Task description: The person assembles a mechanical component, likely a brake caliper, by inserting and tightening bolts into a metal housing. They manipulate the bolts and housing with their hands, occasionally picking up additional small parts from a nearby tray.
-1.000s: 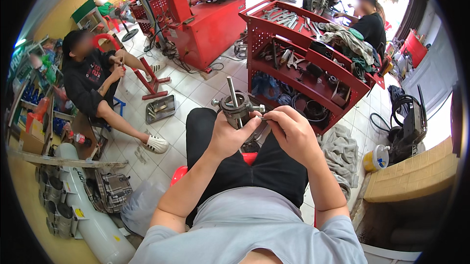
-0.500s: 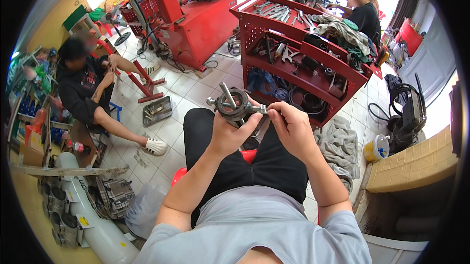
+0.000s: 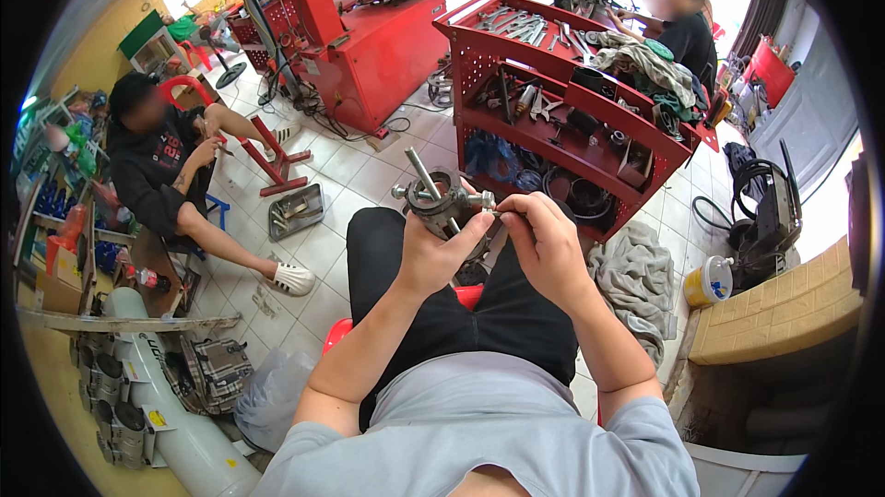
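Observation:
A dark metal ring-shaped part with bolts through its sides and a long bare rod sticking up from it sits above my lap. My left hand is closed around its near side, thumb pointing toward the bolt head on the right. Beside that bolt, my right hand is pinched, thumb against the forefinger. Something small and pale shows at its fingertips, too small to name. The underside of the ring-shaped part is hidden by my left hand.
Ahead stands a red tool cart with wrenches on top. A person sits at the left near a metal tray; another person is behind the cart. Grey cloth and a white bucket lie to the right.
The ring-shaped part has tilted in my left hand, its rod leaning further left. My right fingertips have come off the bolt's end and sit just beside it, the forefinger more bent.

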{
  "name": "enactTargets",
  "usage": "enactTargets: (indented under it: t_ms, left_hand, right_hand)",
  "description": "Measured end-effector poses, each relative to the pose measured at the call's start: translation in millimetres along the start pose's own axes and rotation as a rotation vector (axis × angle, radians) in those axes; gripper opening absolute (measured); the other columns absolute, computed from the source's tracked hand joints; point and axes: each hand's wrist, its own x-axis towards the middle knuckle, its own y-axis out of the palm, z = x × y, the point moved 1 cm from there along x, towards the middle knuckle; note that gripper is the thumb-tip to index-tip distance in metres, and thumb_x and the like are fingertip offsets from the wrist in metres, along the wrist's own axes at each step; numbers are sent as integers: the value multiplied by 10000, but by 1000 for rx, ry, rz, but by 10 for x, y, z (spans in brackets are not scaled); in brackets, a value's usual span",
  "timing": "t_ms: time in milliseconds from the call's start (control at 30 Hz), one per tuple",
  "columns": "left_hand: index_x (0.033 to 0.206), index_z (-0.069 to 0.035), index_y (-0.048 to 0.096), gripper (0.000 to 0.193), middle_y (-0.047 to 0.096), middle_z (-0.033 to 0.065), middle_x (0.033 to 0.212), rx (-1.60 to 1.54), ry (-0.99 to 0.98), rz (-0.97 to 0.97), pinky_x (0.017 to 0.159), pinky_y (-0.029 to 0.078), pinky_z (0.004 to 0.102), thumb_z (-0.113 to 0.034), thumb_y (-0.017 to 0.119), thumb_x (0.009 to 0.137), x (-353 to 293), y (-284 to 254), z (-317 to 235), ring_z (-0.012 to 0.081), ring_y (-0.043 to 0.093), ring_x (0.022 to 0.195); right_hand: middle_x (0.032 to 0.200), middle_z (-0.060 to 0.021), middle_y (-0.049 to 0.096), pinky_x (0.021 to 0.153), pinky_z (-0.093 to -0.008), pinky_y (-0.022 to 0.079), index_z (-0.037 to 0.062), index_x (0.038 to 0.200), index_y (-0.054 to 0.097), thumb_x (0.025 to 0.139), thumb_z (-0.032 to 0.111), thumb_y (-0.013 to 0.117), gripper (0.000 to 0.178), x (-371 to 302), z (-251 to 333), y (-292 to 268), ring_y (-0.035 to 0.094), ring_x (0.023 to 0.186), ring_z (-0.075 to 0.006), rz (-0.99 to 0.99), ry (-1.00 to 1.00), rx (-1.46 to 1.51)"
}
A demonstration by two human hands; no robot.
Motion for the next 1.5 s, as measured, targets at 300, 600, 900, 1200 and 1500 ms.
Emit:
enactTargets:
  t_ms: [300, 600, 900, 1200, 1500]
  left_hand:
    - [1019, -45, 497, 289, 640, 68, 958, 112, 41, 81, 776, 507, 244, 94, 615, 795, 1, 31, -113, 98, 614, 884]
    - [1094, -66, 469, 344, 633, 95, 1004, -376, -67, -108, 787, 537, 282, 97, 608, 825, -24, 88, 32, 152, 641, 877]
    - [1138, -80, 483, 362, 617, 115, 1054, -624, -147, -115, 793, 548, 283, 104, 584, 842, -59, 94, 107, 152, 639, 881]
    - [1110, -94, 461, 354, 627, 95, 1014, -532, -124, -63, 779, 539, 283, 92, 583, 835, -58, 42, 79, 166, 655, 863]
    - [1114, -79, 449, 370, 614, 104, 1030, -442, -68, -40, 811, 534, 283, 104, 594, 827, -85, 3, 91, 151, 639, 891]
  right_hand:
    - [705, -24, 558, 580, -237, 417, -18, 929, 585, 969, 146, 514, 183, -33, -128, -19, 485, 639, -77, 220, 543, 487]
    - [787, -3, 569, 581, -213, 414, -4, 955, 584, 947, 65, 535, 85, -45, 16, 61, 489, 683, -44, -24, 366, 456]
    - [845, -85, 632, 600, -251, 472, 23, 949, 611, 776, -56, 638, 192, -61, 50, 24, 581, 657, -155, -99, 27, 146]
    - [808, -86, 638, 573, -265, 488, 22, 907, 612, 723, -77, 661, 214, -80, 40, 49, 601, 643, -162, -187, -47, 105]
    - [808, -109, 644, 592, -295, 511, 14, 900, 613, 729, -76, 662, 199, -57, 105, 27, 645, 691, -221, -180, -166, 40]
